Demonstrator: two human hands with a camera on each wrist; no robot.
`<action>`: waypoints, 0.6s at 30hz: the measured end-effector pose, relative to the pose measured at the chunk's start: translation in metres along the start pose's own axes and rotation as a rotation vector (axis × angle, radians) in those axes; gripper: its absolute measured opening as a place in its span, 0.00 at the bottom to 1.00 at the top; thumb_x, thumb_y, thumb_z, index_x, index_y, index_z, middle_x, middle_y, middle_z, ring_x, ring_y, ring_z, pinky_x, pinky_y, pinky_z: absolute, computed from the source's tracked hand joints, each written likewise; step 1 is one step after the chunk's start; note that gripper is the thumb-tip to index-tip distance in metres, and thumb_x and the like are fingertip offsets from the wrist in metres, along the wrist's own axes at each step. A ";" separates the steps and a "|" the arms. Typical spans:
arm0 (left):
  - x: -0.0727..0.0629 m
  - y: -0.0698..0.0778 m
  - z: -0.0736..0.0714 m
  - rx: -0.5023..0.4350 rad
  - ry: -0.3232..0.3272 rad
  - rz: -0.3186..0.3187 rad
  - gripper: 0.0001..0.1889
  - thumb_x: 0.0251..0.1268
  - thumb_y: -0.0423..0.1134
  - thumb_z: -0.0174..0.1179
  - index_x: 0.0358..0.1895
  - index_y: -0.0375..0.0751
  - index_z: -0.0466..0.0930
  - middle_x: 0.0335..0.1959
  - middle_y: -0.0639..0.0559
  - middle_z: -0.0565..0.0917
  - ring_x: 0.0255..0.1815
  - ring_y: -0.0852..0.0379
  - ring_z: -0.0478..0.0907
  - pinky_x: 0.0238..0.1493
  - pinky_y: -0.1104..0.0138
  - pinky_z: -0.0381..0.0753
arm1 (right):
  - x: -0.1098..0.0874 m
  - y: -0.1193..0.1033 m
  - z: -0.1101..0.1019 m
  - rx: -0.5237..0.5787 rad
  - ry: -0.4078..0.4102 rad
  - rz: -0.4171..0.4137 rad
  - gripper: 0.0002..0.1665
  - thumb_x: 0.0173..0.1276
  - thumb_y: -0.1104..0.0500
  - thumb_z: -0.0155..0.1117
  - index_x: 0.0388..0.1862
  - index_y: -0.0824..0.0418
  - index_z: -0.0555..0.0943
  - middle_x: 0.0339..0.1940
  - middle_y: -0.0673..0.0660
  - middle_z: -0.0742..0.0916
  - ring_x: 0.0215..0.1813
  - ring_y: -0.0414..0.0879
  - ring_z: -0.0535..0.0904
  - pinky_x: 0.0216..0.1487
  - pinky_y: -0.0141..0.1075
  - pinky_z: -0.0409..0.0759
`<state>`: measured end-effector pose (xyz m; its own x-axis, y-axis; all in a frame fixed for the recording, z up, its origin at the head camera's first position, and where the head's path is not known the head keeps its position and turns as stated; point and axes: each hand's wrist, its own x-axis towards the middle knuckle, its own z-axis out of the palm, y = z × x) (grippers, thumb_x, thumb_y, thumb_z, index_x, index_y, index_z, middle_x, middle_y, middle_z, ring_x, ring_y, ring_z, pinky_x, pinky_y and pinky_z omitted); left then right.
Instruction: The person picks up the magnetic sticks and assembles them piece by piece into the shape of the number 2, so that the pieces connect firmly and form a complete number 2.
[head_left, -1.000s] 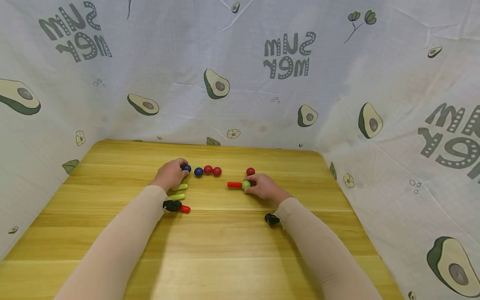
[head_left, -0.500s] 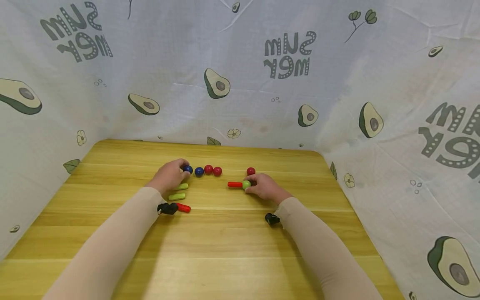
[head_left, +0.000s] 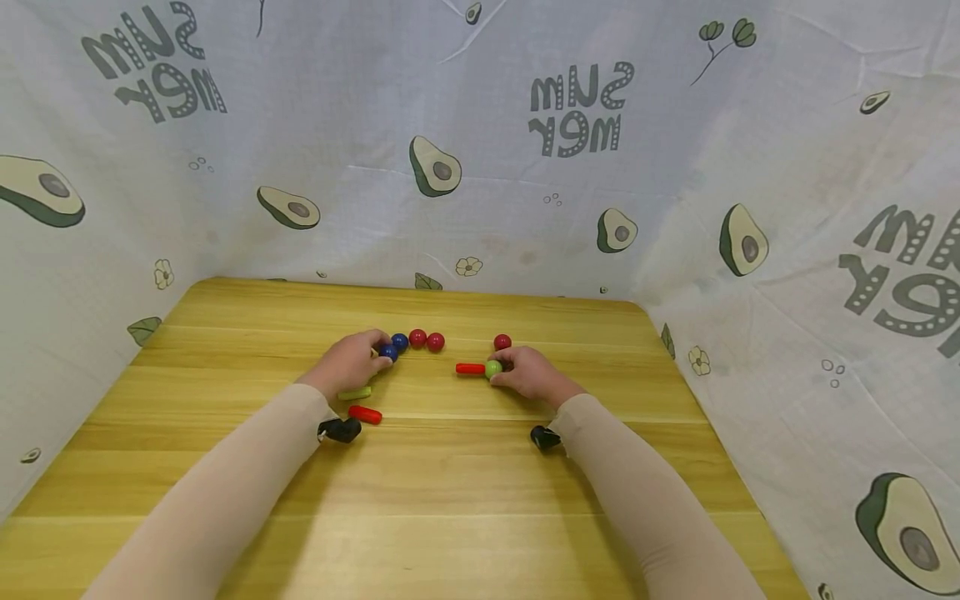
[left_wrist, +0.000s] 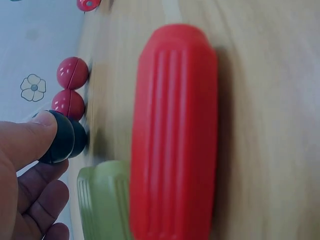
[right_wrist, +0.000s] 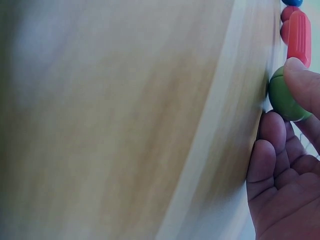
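Left hand (head_left: 345, 364) and right hand (head_left: 531, 374) are well apart over the tabletop (head_left: 450, 517) in the head view, each pinching a ball. Between the left thumb and fingers is a blue ball (head_left: 388, 353), just beside a second blue ball (head_left: 400, 342) and two red balls (head_left: 427, 340) in a row. The right hand grips a green ball (head_left: 492, 370) with a red rod (head_left: 470, 368) at its left; another red ball (head_left: 502, 342) lies just beyond. Near the left wrist lie a light green rod (head_left: 357, 393) and a loose red rod (head_left: 365, 414).

From the left wrist, the thumb overlaps the held blue ball, and the ridged loose red rod looms in front.

From the right wrist, the thumb presses the green ball and hides where the rod meets it.
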<state>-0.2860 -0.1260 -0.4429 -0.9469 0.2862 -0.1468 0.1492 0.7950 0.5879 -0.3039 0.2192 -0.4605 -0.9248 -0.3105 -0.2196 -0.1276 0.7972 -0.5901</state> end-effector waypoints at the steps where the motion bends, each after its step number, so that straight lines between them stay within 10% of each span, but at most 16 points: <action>1: 0.000 0.001 0.001 0.001 -0.002 0.007 0.21 0.81 0.45 0.60 0.70 0.42 0.75 0.66 0.38 0.81 0.63 0.41 0.79 0.73 0.43 0.74 | 0.000 0.000 0.000 -0.004 0.001 0.000 0.24 0.71 0.54 0.74 0.63 0.60 0.84 0.53 0.58 0.86 0.52 0.51 0.78 0.65 0.48 0.78; 18: 0.002 0.014 0.022 0.050 -0.017 0.061 0.22 0.79 0.45 0.61 0.70 0.44 0.77 0.66 0.39 0.83 0.66 0.42 0.80 0.73 0.47 0.75 | -0.002 -0.003 0.000 0.002 0.001 -0.001 0.24 0.71 0.55 0.75 0.63 0.60 0.84 0.52 0.57 0.86 0.53 0.52 0.77 0.66 0.47 0.78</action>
<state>-0.2790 -0.1025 -0.4528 -0.9306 0.3436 -0.1262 0.2206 0.8016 0.5557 -0.3014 0.2175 -0.4580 -0.9253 -0.3103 -0.2181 -0.1274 0.7960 -0.5918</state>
